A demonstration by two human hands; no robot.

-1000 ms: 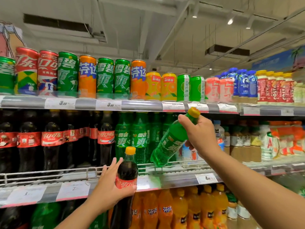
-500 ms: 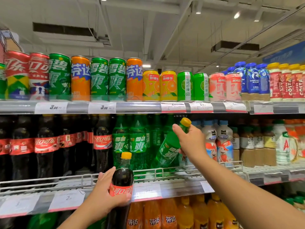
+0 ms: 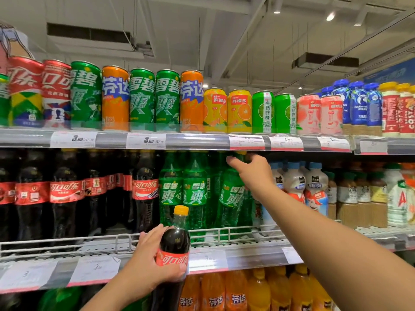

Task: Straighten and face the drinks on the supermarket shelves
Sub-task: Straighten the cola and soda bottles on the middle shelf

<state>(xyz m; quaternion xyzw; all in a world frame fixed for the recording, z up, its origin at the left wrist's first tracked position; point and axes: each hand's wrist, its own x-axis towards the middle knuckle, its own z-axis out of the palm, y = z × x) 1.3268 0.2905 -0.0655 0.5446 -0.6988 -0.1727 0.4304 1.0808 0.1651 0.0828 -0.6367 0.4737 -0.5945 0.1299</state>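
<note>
My right hand (image 3: pixel 251 173) grips the neck of a green Sprite bottle (image 3: pixel 231 198) that stands almost upright on the middle shelf (image 3: pixel 247 243), to the right of two more Sprite bottles (image 3: pixel 182 194). Its yellow cap is mostly hidden under the upper shelf's edge. My left hand (image 3: pixel 148 265) holds a dark cola bottle (image 3: pixel 174 250) with an orange cap and red label, in front of the middle shelf's rail, label facing me.
Cola bottles (image 3: pixel 65 194) fill the middle shelf's left part; milk and tea bottles (image 3: pixel 314 189) stand to the right. Cans (image 3: pixel 141 99) line the top shelf (image 3: pixel 197 141). Orange soda bottles (image 3: pixel 235 292) sit below. A wire rail (image 3: pixel 224 234) fronts the middle shelf.
My right hand has carried the tilted Sprite bottle back onto the middle shelf and stood it nearly upright. My left hand still holds the cola bottle in about the same place.
</note>
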